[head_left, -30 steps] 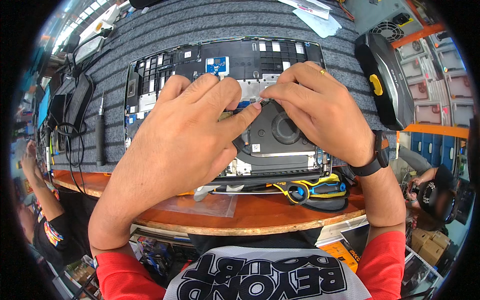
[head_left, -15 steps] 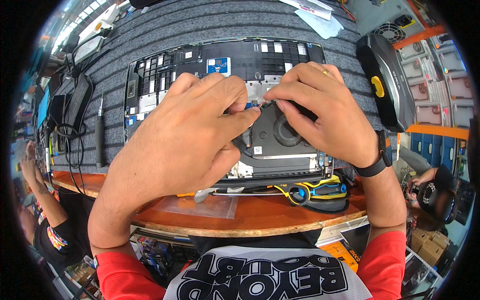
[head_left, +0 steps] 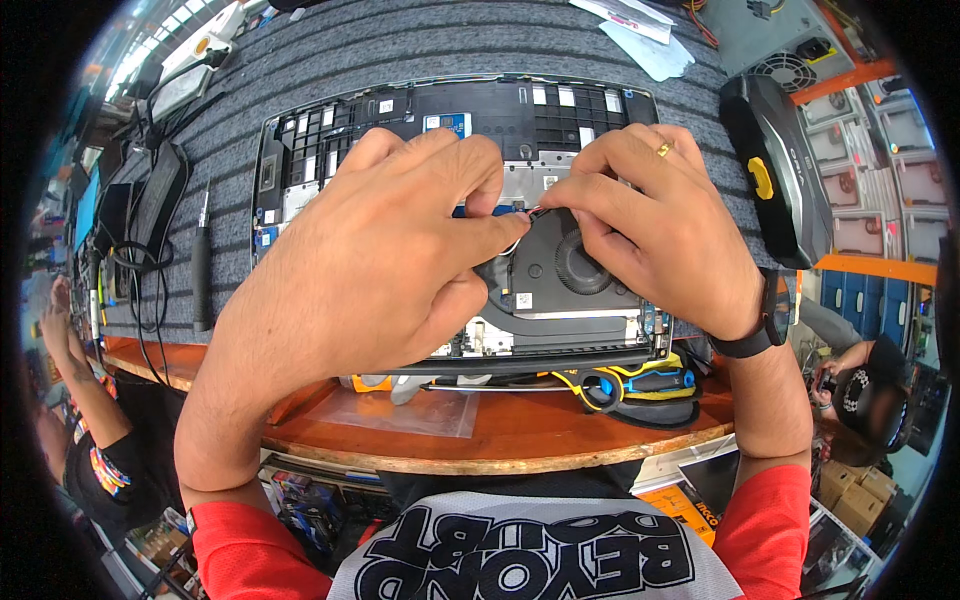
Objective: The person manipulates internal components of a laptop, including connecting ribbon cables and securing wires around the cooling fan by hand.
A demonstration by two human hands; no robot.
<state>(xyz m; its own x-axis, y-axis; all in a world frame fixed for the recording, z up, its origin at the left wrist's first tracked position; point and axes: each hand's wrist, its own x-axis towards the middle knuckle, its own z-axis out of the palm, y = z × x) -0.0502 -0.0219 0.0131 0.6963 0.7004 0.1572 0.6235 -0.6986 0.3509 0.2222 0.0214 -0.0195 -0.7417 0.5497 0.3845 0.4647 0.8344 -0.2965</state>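
An opened laptop chassis [head_left: 475, 105] lies on a ribbed grey mat [head_left: 400, 45], its black fan [head_left: 585, 262] at the centre right. My left hand [head_left: 370, 250] arches over the chassis, fingers curled, one fingertip pressing at a small thin cable [head_left: 540, 212] beside the fan's upper edge. My right hand [head_left: 665, 230], with a gold ring and dark wristband, pinches at the same cable from the right, its fingertips almost touching the left's. The exact end of the cable is partly hidden by my fingers.
A screwdriver [head_left: 202, 270] and tangled black cables [head_left: 140, 255] lie left. A dark case [head_left: 770, 200] sits right, papers [head_left: 645, 50] at the back. Tools [head_left: 625, 380] and a plastic bag [head_left: 400, 415] lie along the wooden edge [head_left: 500, 450]. Other people [head_left: 100, 420] work at both sides.
Both hands and the laptop have shifted slightly rightward. My fingertips have moved a little right and down along the cable, and my left hand's curled fingers sit slightly higher.
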